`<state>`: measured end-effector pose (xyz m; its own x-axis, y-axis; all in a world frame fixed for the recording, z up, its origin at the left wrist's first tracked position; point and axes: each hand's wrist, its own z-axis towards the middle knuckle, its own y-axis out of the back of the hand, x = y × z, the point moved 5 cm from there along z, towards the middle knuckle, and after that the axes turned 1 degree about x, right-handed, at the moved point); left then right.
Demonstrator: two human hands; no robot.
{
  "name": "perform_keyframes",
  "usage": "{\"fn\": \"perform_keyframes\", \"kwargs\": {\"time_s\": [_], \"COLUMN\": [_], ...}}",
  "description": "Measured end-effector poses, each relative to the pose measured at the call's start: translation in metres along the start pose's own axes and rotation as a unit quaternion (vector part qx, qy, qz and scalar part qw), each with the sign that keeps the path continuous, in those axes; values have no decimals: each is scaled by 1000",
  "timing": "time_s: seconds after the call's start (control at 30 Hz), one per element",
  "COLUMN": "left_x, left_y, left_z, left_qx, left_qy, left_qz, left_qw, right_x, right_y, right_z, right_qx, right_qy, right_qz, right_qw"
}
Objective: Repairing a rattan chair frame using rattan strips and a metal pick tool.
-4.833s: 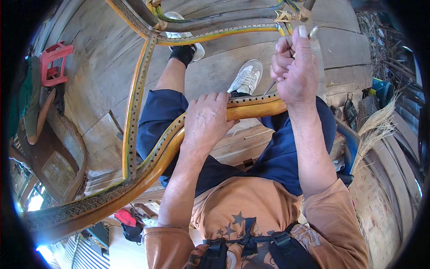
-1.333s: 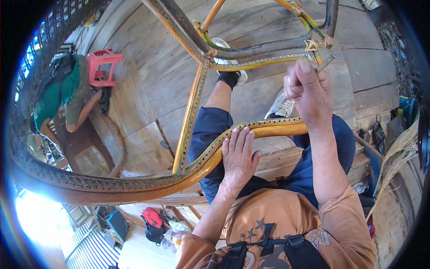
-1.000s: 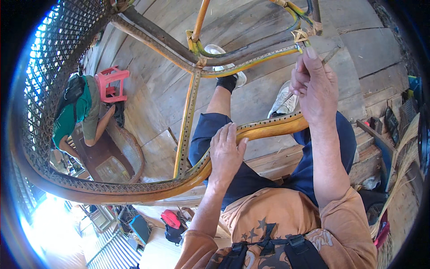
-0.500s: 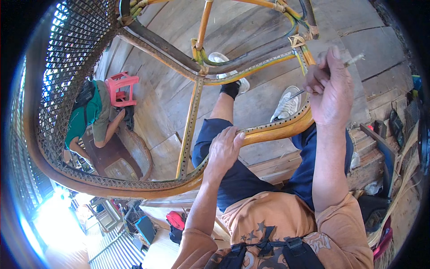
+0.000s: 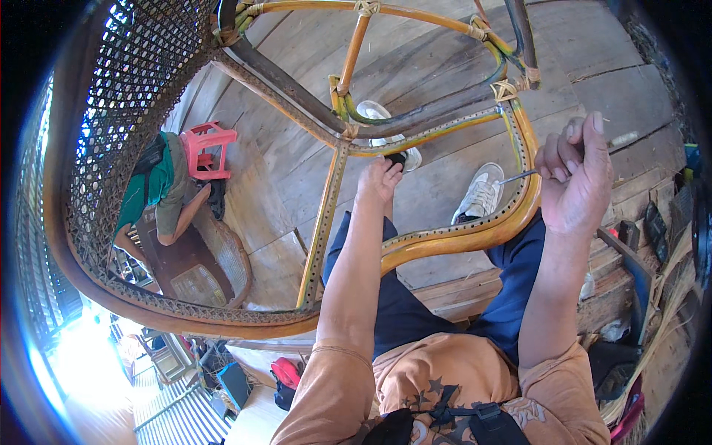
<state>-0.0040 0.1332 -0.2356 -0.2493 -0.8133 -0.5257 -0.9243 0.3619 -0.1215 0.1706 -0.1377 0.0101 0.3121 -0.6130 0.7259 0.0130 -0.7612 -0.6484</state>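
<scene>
A chair-like rattan frame [image 5: 460, 243] spans the view, its inner rails lined with small drilled holes. My right hand [image 5: 580, 174] is closed around a thin awl-like tool beside the frame's right curve. The tool's slim metal shaft [image 5: 518, 177] points left across the rim, and its pale end [image 5: 624, 139] sticks out behind the hand. My left hand [image 5: 380, 180] reaches over the near rail into the open section, close below the far drilled rail [image 5: 430, 135]. Its fingers are bent together; whatever they hold, if anything, is too small to make out.
Woven cane mesh [image 5: 141, 67] fills the frame's left side. Beyond it, a person in a green shirt [image 5: 152, 174] bends over another woven piece [image 5: 200, 259], near a red plastic stool [image 5: 208, 148]. Wooden planks form the floor [image 5: 274, 193]. Loose strips [image 5: 667, 282] lie at right.
My left hand has left the near rail and moved farther in, toward the far rail. My right hand, with the tool, has shifted right and nearer. The frame sits slightly lower in view.
</scene>
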Motion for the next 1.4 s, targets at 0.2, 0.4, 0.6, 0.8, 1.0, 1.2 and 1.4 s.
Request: {"fn": "perform_keyframes", "kwargs": {"time_s": [0.2,0.4,0.6,0.8,1.0,1.2,1.4], "left_x": [22,27,30,30,29,28,28], "left_y": [-26,-42,-42,-42,-41,-44,-43], "left_z": [8,15,17,20,23,14,15], "left_qx": [141,134,134,124,127,106,97], "left_qy": [42,58,49,44,32,35,21], "left_qz": [12,-80,-117,-123,-142,-132,-86], "left_qw": [989,986,983,984,981,985,991], "right_x": [7,4,-4,-8,-12,-15,-13], "right_y": [7,1,-1,-1,-3,-4,-5], "right_z": [3,0,1,0,0,1,2], "right_qx": [6,4,1,5,-5,3,0], "right_qy": [25,26,9,6,5,0,8], "right_qz": [-9,-13,-24,-40,-40,-46,-48], "right_qw": [1000,1000,1000,999,999,999,999]}}
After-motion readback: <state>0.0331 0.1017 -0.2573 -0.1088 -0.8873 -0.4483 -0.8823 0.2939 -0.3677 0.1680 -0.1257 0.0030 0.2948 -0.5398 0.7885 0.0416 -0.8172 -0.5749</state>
